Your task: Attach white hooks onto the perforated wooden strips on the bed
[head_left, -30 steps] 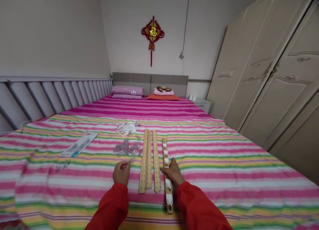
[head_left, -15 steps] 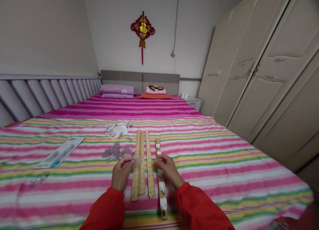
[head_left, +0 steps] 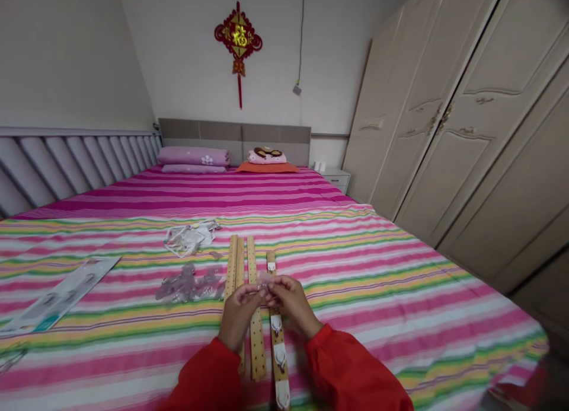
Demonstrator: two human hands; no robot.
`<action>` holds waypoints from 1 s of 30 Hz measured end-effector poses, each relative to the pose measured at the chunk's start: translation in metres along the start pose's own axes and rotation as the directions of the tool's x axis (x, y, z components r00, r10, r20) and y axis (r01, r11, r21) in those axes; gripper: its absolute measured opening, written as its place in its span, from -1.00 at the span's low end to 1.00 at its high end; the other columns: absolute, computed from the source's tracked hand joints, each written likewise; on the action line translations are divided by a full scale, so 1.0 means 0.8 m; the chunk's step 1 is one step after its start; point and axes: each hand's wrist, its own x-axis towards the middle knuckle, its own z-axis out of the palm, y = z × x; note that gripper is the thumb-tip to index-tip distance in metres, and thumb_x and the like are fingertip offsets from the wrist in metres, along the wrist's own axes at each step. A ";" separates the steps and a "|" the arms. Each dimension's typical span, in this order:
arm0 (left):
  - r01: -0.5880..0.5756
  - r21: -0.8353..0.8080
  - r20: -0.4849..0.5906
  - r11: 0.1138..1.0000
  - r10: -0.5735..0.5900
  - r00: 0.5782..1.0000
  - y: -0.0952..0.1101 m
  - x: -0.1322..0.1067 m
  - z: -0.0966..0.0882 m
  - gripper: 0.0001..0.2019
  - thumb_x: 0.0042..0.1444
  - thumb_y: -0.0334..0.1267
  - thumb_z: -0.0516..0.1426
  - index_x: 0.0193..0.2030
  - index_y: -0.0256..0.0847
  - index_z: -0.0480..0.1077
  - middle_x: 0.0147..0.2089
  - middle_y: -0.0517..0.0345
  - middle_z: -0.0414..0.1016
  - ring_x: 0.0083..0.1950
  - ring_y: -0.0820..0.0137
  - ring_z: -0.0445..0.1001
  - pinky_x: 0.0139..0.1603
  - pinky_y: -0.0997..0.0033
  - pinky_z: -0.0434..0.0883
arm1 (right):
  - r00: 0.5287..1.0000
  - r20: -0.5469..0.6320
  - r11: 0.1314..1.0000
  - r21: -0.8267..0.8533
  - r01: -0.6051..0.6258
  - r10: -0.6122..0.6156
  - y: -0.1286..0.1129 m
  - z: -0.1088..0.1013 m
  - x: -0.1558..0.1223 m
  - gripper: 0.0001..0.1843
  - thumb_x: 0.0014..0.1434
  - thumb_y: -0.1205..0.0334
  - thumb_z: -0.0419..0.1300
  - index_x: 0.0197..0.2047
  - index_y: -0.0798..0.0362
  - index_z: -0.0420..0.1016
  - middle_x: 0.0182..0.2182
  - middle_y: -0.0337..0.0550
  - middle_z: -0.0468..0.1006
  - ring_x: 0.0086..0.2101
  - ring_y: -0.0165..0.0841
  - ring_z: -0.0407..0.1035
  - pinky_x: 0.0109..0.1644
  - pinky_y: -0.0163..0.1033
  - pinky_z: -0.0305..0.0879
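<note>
My left hand [head_left: 241, 310] and my right hand [head_left: 292, 304] meet over the wooden strips, thumbs and fingertips pinched together. Between them is a small clear plastic piece [head_left: 263, 279], partly hidden by the fingers. Below the right hand lies a wooden strip with white hooks [head_left: 279, 356] fixed along it. Left of it are a bare perforated wooden strip [head_left: 256, 346] and two more perforated strips [head_left: 231, 263] side by side, partly covered by my left hand. A pile of clear plastic pieces [head_left: 189, 283] rests on the sheet to the left.
Farther back lies a heap of crumpled packaging [head_left: 189, 238]. At left are a long printed card [head_left: 62, 295] and a thin wire-like loop [head_left: 12, 357]. Everything rests on a striped bed sheet [head_left: 355, 268]; a wardrobe [head_left: 444, 132] stands at right.
My left hand has moved right with the clear piece, and the two hands, apart before, now meet on it. The camera view has shifted somewhat.
</note>
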 end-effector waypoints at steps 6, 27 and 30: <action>-0.046 0.161 0.120 0.986 0.026 0.992 0.005 0.026 0.001 -0.57 -0.26 -0.06 0.29 -0.23 -0.28 0.50 -0.36 0.05 0.59 -0.28 0.29 0.53 -0.23 0.34 0.44 | 0.995 -0.074 0.996 -0.048 0.069 -0.072 -0.001 -0.031 0.037 -0.79 -0.16 0.14 0.30 -0.50 0.09 0.43 -0.70 -0.32 0.44 -0.66 -0.47 0.29 -0.57 -0.38 0.20; -0.309 0.537 0.201 0.785 0.236 0.951 -0.042 0.191 0.011 -0.72 -0.02 -0.41 0.02 -0.21 -0.27 0.50 -0.15 0.04 0.57 -0.06 0.31 0.48 0.08 0.26 0.34 | 0.957 -0.291 1.000 0.015 0.008 -0.003 0.033 -0.051 0.183 -0.96 -0.27 0.38 0.19 -0.60 0.11 0.40 -0.77 -0.33 0.39 -0.73 -0.51 0.21 -0.67 -0.42 0.12; -0.443 0.605 0.312 0.662 0.314 0.897 -0.041 0.191 0.014 -0.65 0.02 -0.47 -0.04 -0.15 -0.25 0.51 -0.12 0.02 0.53 -0.01 0.33 0.44 0.13 0.26 0.31 | 0.959 -0.284 1.000 0.000 -0.003 0.003 0.039 -0.050 0.189 -0.97 -0.26 0.39 0.17 -0.63 0.11 0.38 -0.81 -0.35 0.35 -0.75 -0.52 0.17 -0.70 -0.42 0.07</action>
